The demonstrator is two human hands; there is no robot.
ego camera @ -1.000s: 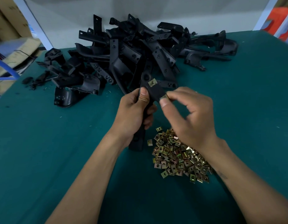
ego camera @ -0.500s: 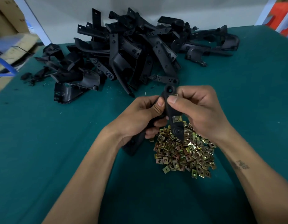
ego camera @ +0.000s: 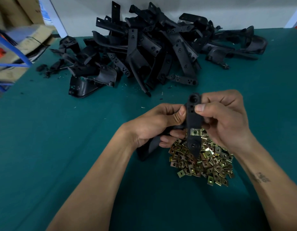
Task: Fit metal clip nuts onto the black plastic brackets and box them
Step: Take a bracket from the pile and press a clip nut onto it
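A: Since half a second ago, our view has tilted; the bracket (ego camera: 193, 124) stays upright.

B: We pinch it between both hands: left hand (ego camera: 154, 125), right hand (ego camera: 226, 119), above the clip nuts (ego camera: 209, 162) on the green tabletop (ego camera: 61, 147); bracket pile (ego camera: 152, 47) beyond.

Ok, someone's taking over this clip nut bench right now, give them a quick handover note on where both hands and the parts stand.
Left hand: grips the lower body of the held bracket.
Right hand: pinches the bracket's upper end, thumb on its face.
Done: one clip nut sits on the bracket's middle; whether a second is on cannot be seen.
Loose clip nuts lie heaped under the hands on the green table.
Left: the bracket pile at the far edge needs nuts, then boxing. No packing box is clearly in view.
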